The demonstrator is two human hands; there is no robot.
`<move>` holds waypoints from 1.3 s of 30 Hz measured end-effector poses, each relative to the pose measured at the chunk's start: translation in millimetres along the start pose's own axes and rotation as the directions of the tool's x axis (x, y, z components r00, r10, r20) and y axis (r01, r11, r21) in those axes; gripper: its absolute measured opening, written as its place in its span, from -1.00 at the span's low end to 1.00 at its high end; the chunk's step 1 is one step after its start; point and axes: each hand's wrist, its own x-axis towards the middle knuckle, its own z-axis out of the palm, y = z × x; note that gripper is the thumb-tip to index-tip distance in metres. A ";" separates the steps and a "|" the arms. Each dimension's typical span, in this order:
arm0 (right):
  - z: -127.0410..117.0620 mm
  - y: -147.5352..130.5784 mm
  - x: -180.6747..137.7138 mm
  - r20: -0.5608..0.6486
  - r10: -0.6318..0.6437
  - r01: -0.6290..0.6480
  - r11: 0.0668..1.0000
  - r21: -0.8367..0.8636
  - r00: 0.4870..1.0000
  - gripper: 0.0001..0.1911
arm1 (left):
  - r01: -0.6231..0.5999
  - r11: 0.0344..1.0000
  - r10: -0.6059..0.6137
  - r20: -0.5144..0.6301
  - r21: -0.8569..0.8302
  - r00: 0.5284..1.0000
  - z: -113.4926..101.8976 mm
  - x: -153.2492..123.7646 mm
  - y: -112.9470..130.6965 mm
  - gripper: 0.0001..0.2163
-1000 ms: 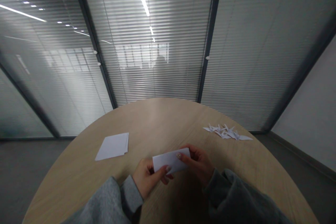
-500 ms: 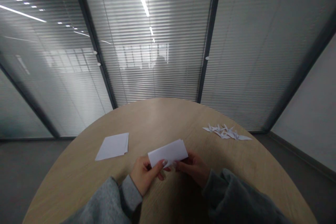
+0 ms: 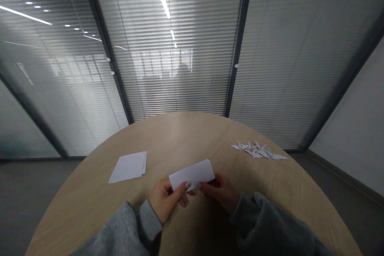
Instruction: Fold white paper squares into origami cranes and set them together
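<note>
A white sheet of paper, folded into a narrow rectangle (image 3: pixel 192 173), is held between both hands above the near part of the table. My left hand (image 3: pixel 167 199) grips its lower left side, with the thumb on the front face. At the lower right edge my right hand (image 3: pixel 221 193) pinches the paper, thumb in front and fingers behind. The fingers behind the paper are partly hidden. The paper tilts slightly, its right end higher than its left.
The round wooden table (image 3: pixel 183 136) carries a stack of white paper sheets (image 3: pixel 128 167) at the left. Several folded paper cranes (image 3: pixel 258 150) lie clustered at the right. Beyond the far edge stands a glass partition with blinds (image 3: pixel 180 88).
</note>
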 end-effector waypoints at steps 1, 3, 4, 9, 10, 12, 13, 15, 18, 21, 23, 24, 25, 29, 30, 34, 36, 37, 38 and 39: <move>0.1 -0.7 -0.2 -0.002 -0.001 0.001 1.000 -0.004 1.000 -0.49 | 0.000 1.000 0.000 0.001 -0.004 1.000 0.0 -0.1 0.3 -0.55; 0.6 -2.1 -0.4 -0.001 0.000 0.000 1.000 -0.009 1.000 -0.49 | -0.004 1.000 0.005 0.002 -0.012 1.000 0.2 0.0 0.6 -0.55; 1.1 -2.9 -0.6 -0.001 0.002 -0.002 1.000 -0.008 1.000 -0.49 | -0.007 1.000 0.007 0.004 -0.017 1.000 0.3 0.1 0.6 -0.55; 2.8 -4.3 -1.3 -0.003 0.029 -0.029 1.000 0.001 1.000 -0.49 | -0.004 1.000 0.004 -0.005 -0.025 1.000 0.4 0.7 -0.5 -0.53; 2.7 -4.2 -1.3 -0.004 0.036 -0.036 0.999 0.002 0.999 -0.49 | -0.002 1.000 0.002 -0.007 -0.025 1.000 0.4 0.8 -0.7 -0.53; 2.0 -4.3 -1.0 -0.014 0.043 -0.043 0.999 0.015 0.999 -0.49 | 0.000 1.000 0.000 -0.019 -0.019 1.000 0.4 0.9 -0.8 -0.52; 1.6 -4.7 -0.6 -0.021 0.043 -0.042 0.999 0.027 0.999 -0.49 | -0.001 1.000 0.000 -0.032 -0.013 0.999 0.4 0.9 -0.6 -0.51; 0.7 -6.7 0.2 -0.035 0.035 -0.033 0.998 0.054 0.999 -0.49 | -0.004 1.000 0.005 -0.065 0.008 0.998 0.5 0.8 0.0 -0.50; 0.2 -11.8 0.9 -0.050 0.023 -0.019 0.996 0.084 0.998 -0.49 | -0.006 0.999 0.009 -0.095 0.036 0.995 0.5 0.8 1.2 -0.49; 1.0 -16.4 0.2 -0.069 0.018 -0.012 0.995 0.094 0.997 -0.47 | -0.008 0.999 0.011 -0.098 0.035 0.995 0.4 1.0 1.4 -0.49; 1.5 -17.5 -0.8 -0.080 0.018 -0.011 0.996 0.092 0.997 -0.46 | -0.009 1.000 0.011 -0.094 0.023 0.996 0.3 1.1 0.9 -0.50; 1.5 -17.5 -1.3 -0.086 0.018 -0.010 0.996 0.090 0.996 -0.47 | -0.010 1.000 0.012 -0.091 0.020 0.996 0.3 1.1 0.5 -0.51; 1.4 -17.1 -1.8 -0.090 0.017 -0.009 0.996 0.087 0.996 -0.47 | -0.011 1.000 0.013 -0.089 0.019 0.996 0.2 1.1 0.0 -0.51; -0.3 -14.8 -2.9 -0.094 0.002 0.002 0.999 0.049 0.996 -0.49 | -0.011 1.000 0.013 -0.085 0.020 0.996 -0.1 0.8 -1.9 -0.50; -0.7 -14.4 -2.9 -0.088 0.001 0.003 0.999 0.036 0.996 -0.49 | -0.013 1.000 0.015 -0.085 0.022 0.996 -0.2 0.7 -2.2 -0.50; -2.3 -13.7 -1.4 -0.090 -0.012 0.015 0.999 0.029 0.996 -0.48 | -0.009 1.000 0.010 -0.083 0.014 0.996 -0.6 0.9 -2.0 -0.47; -3.4 -13.3 -0.5 -0.117 -0.036 0.040 0.999 0.032 0.992 -0.47 | 0.003 1.000 -0.003 -0.080 -0.009 0.997 -0.3 1.1 -1.5 -0.47; -4.0 -12.9 -0.1 -0.128 -0.049 0.053 0.998 0.027 0.991 -0.47 | 0.009 1.000 -0.011 -0.080 -0.019 0.997 -0.1 1.1 -1.2 -0.47; -4.7 -12.5 0.2 -0.136 -0.061 0.064 0.998 0.020 0.989 -0.47 | 0.014 1.000 -0.016 -0.079 -0.027 0.997 0.2 1.1 -1.1 -0.48; -5.3 -12.1 0.3 -0.139 -0.071 0.073 0.997 0.011 0.988 -0.47 | 0.018 0.999 -0.020 -0.079 -0.033 0.997 0.5 1.1 -1.0 -0.48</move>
